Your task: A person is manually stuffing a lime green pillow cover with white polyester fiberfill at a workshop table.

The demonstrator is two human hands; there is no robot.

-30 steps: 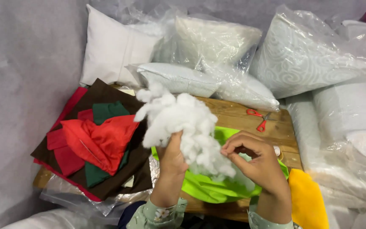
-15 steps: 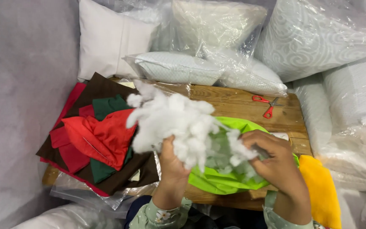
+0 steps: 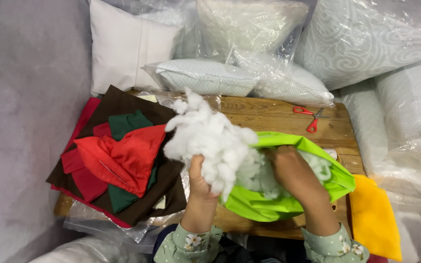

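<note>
My left hand (image 3: 198, 178) grips a big clump of white fluffy stuffing (image 3: 208, 136) from below, just left of a lime-green fabric cover (image 3: 269, 202) lying on the wooden table (image 3: 278, 114). My right hand (image 3: 291, 170) is pushed into the open mouth of the green cover, pressing stuffing inside; its fingers are partly hidden by the fabric and filling. More white stuffing shows inside the cover's opening (image 3: 317, 165).
A pile of red, green and brown fabric pieces (image 3: 120, 160) lies on the table's left. Red-handled scissors (image 3: 310, 117) rest at the back right. A yellow fabric piece (image 3: 373, 216) lies at the right. Plastic-wrapped pillows (image 3: 366, 39) surround the table.
My right hand has moved from pinching the stuffing in the air down into the green cover, pushing filling in. The left hand still holds the clump, now lower.
</note>
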